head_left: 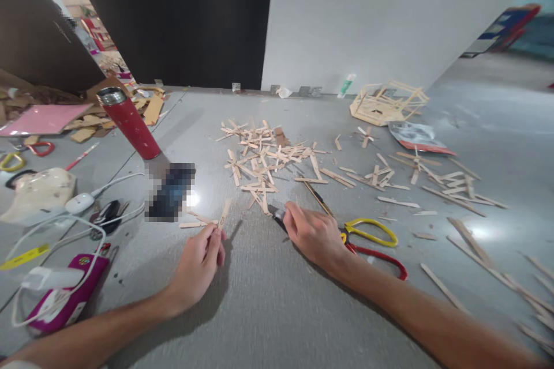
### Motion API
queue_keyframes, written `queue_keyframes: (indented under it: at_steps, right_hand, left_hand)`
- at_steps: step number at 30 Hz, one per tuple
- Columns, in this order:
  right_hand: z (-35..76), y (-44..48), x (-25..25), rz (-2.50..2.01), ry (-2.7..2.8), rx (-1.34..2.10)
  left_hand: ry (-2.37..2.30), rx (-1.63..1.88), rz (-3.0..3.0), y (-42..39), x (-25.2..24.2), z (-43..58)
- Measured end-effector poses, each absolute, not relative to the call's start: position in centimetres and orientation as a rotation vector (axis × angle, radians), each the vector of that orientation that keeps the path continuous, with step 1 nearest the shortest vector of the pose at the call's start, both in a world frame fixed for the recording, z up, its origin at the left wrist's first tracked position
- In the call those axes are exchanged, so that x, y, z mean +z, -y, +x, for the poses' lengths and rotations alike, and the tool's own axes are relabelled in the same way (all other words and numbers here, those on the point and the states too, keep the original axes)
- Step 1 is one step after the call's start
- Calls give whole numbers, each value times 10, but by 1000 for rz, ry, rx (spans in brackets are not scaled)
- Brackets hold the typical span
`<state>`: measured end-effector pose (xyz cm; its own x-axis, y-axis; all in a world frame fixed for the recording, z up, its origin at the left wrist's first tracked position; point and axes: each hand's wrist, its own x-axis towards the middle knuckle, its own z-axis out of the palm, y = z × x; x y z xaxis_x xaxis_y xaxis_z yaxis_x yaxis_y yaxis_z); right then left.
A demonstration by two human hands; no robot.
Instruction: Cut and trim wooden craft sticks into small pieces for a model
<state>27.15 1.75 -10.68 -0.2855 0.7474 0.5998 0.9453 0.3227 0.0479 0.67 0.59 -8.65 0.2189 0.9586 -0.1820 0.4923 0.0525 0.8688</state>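
My left hand [197,265] pinches a short flat wooden craft stick [225,213] upright between thumb and fingertips. A few more wooden stick pieces [194,222] lie just beyond it. On the right, my right hand [311,233] is closed around a slim dark tool with a grey blade-like tip [277,216]; most of it is hidden under the fingers, so its exact kind is unclear. Scissors with one yellow and one red handle [372,233] lie partly beneath the right wrist. Past both hands spreads a loose pile of cut craft sticks [268,155].
A red bottle [130,124] and a blurred-out phone [171,190] stand and lie left of centre. White cables [64,219] and a purple box [71,294] are further left. At the back right sits a wooden stick frame [387,105]. Long sticks [471,242] lie scattered right.
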Motion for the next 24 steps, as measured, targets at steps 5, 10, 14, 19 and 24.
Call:
queue_keyframes:
  at_steps: [5,10,14,19,24]
  right_hand:
    - [271,-16,-108,-1508,2131,-546]
    - [270,-15,-109,-1521,2147,-564]
    - [262,-15,-110,-1591,2154,-561]
    - [261,-9,-98,-1705,2199,-560]
    - [285,8,-88,-1776,2410,-350]
  left_hand:
    - [-1400,654,1607,-7,-86,7]
    - [-1349,706,1695,-9,-85,2]
    - [-1266,655,1741,-11,-84,-2]
    - [-1258,649,1723,-11,-87,-4]
    - [-1266,640,1718,-12,-91,-3]
